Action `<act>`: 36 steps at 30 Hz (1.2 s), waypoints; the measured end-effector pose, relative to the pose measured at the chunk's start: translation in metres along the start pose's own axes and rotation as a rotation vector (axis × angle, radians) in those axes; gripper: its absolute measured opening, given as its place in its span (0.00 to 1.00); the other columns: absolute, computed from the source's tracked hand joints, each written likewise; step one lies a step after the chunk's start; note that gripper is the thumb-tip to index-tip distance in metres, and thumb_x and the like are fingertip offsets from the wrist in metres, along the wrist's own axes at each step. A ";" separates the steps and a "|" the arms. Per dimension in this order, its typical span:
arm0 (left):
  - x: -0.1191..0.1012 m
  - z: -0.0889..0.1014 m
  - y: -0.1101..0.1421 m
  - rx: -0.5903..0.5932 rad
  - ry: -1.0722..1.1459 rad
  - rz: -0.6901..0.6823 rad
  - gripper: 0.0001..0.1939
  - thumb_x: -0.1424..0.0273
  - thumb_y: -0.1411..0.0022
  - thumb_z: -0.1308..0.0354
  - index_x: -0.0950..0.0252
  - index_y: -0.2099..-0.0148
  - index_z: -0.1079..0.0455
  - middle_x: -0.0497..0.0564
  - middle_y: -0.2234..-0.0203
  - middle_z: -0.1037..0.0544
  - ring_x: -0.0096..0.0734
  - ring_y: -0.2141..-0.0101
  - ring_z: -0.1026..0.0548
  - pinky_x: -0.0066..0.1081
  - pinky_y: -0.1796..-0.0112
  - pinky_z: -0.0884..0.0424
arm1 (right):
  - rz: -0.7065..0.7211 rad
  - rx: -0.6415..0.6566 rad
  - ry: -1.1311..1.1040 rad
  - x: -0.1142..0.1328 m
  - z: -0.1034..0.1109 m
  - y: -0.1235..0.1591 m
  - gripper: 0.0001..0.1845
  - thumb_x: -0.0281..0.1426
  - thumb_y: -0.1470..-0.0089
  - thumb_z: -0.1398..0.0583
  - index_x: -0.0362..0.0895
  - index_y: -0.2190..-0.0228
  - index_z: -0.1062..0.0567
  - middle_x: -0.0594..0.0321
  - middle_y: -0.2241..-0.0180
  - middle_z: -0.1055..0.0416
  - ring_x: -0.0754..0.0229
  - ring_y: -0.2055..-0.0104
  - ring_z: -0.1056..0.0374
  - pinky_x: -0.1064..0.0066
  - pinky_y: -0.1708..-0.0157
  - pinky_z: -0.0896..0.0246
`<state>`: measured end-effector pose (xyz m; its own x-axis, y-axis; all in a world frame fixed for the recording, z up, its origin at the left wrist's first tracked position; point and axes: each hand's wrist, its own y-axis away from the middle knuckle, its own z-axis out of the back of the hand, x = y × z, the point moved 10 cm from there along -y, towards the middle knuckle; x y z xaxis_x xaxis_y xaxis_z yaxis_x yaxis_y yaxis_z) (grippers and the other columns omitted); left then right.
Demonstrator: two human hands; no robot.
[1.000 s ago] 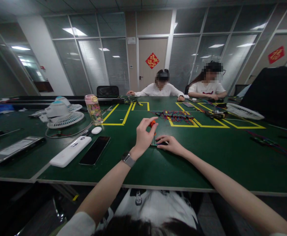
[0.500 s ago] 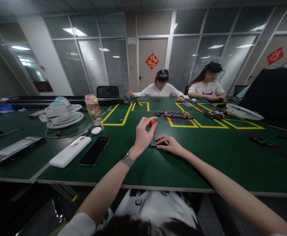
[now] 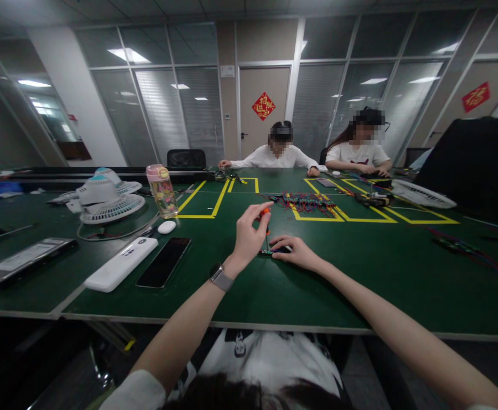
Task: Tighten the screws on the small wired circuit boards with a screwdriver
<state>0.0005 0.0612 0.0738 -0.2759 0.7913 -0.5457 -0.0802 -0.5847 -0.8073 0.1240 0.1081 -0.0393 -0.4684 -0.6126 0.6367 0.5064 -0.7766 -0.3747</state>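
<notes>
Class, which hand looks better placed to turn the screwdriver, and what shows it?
The left hand, most likely: it grips the screwdriver by its orange handle, with the shaft roughly upright over the board. The right hand is low, at the board's edge, away from the handle.

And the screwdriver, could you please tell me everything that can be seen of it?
The screwdriver has an orange-and-dark handle, plastic by its look, and a thin, metallic-looking shaft. It stands nearly upright, pointing down at the green circuit board; whether its tip touches is too small to tell. The left hand pinches the handle, hiding part of it.
</notes>
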 end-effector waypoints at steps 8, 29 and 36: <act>-0.004 0.003 0.000 -0.002 -0.115 -0.012 0.16 0.68 0.33 0.53 0.61 0.45 0.34 0.53 0.57 0.29 0.29 0.56 0.29 0.29 0.54 0.33 | -0.005 0.005 -0.001 -0.001 0.000 0.000 0.09 0.35 0.52 0.35 0.47 0.67 0.19 0.56 0.57 0.26 0.53 0.55 0.30 0.61 0.51 0.38; -0.010 0.005 -0.001 -0.033 -0.101 -0.053 0.14 0.73 0.34 0.50 0.62 0.48 0.31 0.51 0.61 0.27 0.28 0.60 0.28 0.29 0.56 0.33 | 0.018 0.027 -0.015 0.000 -0.001 -0.001 0.10 0.34 0.51 0.36 0.46 0.65 0.20 0.56 0.56 0.26 0.54 0.54 0.30 0.61 0.49 0.40; -0.008 0.007 0.002 -0.062 -0.211 -0.016 0.11 0.67 0.35 0.48 0.60 0.54 0.27 0.51 0.65 0.32 0.29 0.63 0.30 0.29 0.58 0.33 | 0.011 0.000 -0.024 0.001 0.000 -0.001 0.09 0.34 0.52 0.35 0.45 0.67 0.20 0.56 0.57 0.25 0.54 0.55 0.30 0.61 0.49 0.40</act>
<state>-0.0044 0.0521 0.0785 -0.4698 0.7417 -0.4787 -0.0289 -0.5549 -0.8314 0.1232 0.1081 -0.0384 -0.4453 -0.6175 0.6484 0.5113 -0.7698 -0.3821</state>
